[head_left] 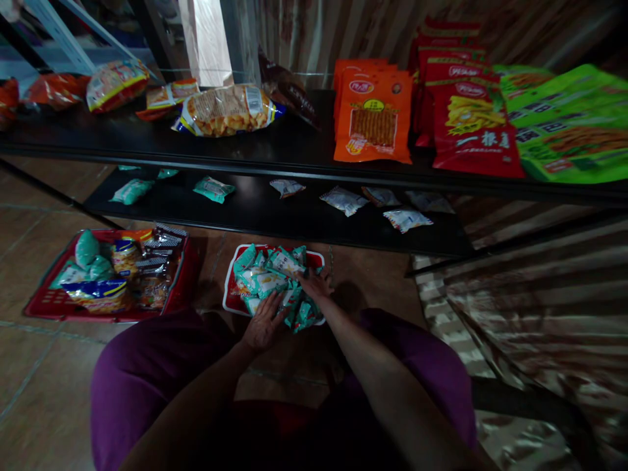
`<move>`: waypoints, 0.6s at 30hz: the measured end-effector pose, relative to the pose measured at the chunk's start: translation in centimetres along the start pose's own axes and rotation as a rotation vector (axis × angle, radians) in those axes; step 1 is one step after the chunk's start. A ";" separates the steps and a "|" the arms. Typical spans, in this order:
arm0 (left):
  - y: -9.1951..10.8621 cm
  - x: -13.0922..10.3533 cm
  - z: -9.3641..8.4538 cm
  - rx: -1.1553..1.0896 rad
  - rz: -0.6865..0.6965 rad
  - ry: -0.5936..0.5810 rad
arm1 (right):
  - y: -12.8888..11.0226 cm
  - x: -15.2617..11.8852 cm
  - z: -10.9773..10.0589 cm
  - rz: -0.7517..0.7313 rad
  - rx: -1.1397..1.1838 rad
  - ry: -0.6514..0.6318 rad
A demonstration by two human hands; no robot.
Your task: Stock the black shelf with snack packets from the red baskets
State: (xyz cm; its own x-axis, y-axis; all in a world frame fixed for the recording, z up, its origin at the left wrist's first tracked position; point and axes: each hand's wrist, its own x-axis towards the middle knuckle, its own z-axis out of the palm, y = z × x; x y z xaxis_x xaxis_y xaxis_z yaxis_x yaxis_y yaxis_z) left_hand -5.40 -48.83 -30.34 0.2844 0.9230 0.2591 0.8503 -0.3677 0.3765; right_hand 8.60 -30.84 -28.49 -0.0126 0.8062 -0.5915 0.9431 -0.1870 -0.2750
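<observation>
Between my knees on the floor stands a small red basket with a white rim (227,288), heaped with teal snack packets (269,282). My left hand (265,322) rests at the basket's near side, its fingers stretched out over the packets. Over the right side of the heap lies my right hand (316,286), fingers extended and touching the packets. Neither hand visibly grips a packet. The fingertips of the right hand are partly lost in the dim light.
A larger red basket (34,304) with mixed snacks stands on the left. Ahead, the low black shelf (255,212) bears teal packets (214,189) and silvery packets (344,200). Above it, the upper shelf (304,147) overhangs with bigger snack bags (373,114). A striped curtain (534,281) hangs right.
</observation>
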 end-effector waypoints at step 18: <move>-3.9 -0.3 -2.3 0.029 -0.249 -0.094 | -3.9 1.3 1.2 -0.205 -0.038 -0.050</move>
State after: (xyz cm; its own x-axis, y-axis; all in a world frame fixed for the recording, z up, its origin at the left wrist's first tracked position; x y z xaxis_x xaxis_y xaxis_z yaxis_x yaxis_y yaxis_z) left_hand -9.80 -47.92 -29.84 0.1033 0.9917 0.0768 0.9114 -0.1253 0.3921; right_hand 4.52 -29.78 -29.12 -0.2208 0.7965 -0.5629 0.9309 0.0000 -0.3652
